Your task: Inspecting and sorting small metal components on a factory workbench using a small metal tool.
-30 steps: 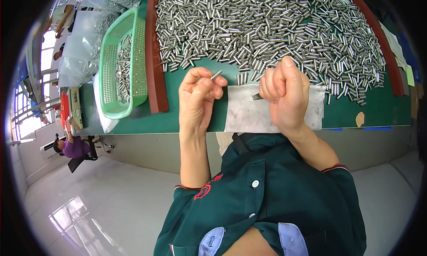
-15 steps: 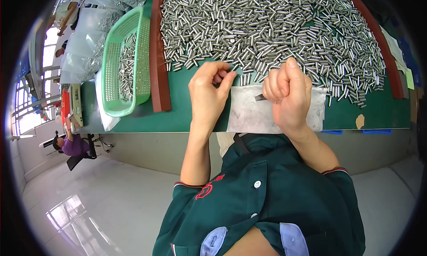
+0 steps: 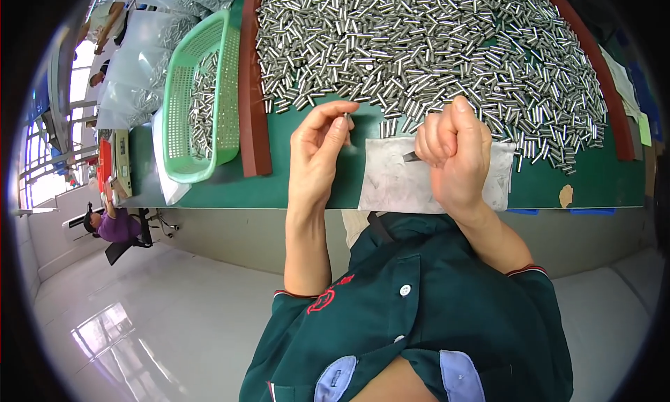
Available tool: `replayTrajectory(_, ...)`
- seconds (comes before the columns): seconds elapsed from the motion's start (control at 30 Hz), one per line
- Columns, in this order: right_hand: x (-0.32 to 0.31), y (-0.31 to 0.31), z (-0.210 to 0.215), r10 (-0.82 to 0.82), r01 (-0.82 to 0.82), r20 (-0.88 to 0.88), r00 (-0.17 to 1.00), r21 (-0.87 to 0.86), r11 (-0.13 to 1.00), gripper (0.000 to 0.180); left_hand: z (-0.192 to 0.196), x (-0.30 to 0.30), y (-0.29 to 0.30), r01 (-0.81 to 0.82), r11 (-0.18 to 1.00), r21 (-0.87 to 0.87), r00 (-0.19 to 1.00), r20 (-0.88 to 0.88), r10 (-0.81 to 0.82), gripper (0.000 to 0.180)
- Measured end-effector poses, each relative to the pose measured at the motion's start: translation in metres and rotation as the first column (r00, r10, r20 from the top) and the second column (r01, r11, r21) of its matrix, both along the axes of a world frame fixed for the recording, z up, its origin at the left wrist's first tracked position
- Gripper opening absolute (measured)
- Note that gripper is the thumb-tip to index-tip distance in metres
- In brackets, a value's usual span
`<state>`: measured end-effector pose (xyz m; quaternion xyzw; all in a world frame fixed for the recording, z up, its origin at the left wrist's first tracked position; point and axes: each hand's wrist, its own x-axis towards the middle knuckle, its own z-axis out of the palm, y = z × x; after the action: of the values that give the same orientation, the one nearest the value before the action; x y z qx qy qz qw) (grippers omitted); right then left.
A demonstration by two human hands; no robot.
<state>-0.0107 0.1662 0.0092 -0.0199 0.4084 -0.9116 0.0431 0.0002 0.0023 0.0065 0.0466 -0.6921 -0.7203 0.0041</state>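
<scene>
A thick layer of short shiny metal pins (image 3: 419, 39) covers the green table top (image 3: 279, 189) in front of me. My left hand (image 3: 317, 147) hovers at the near edge of the pins, thumb and fingertips pinched around what looks like one small metal pin (image 3: 347, 115). My right hand (image 3: 457, 147) is closed in a fist over a smudged white cloth (image 3: 391, 185). From its thumb-opposite side, toward the left, sticks the dark flat tip of a tool (image 3: 410, 156); the rest is hidden in the fist. A few pins (image 3: 387, 128) stand in a row just beyond the cloth.
A green plastic basket (image 3: 227, 123) with pins inside stands at the left, beyond a brown-red rail (image 3: 255, 137). A similar rail (image 3: 623, 140) bounds the right side. Clear bags of pins (image 3: 129, 81) lie farther left. A person in purple (image 3: 118, 227) sits in the background.
My left hand has drawn back leftward from the pins and turned, with a small pin now showing at its fingertips. My right hand stays nearly in place, still closed around the tool.
</scene>
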Motion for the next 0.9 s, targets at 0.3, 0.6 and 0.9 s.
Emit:
replayTrajectory(0.3,-0.0004,-0.0027,-0.0009,-0.006,0.006,-0.003,1.0,-0.008,1.0,0.043,-0.0041,0.0081,-0.0092,-0.097,0.856,0.508,0.994,0.085,0.062,0.007)
replayTrajectory(0.6,-0.0003,-0.002,-0.0011,-0.024,0.025,0.009,1.0,-0.082,0.996,0.043,-0.0034,0.0098,-0.0066,-0.118,0.877,0.465,0.99,0.123,0.068,0.015)
replayTrajectory(0.9,0.0,-0.0005,-0.0036,-0.016,0.016,0.002,1.0,-0.095,0.995,0.043,-0.0074,0.0093,-0.0073,-0.075,0.872,0.483,0.994,0.111,0.023,0.021)
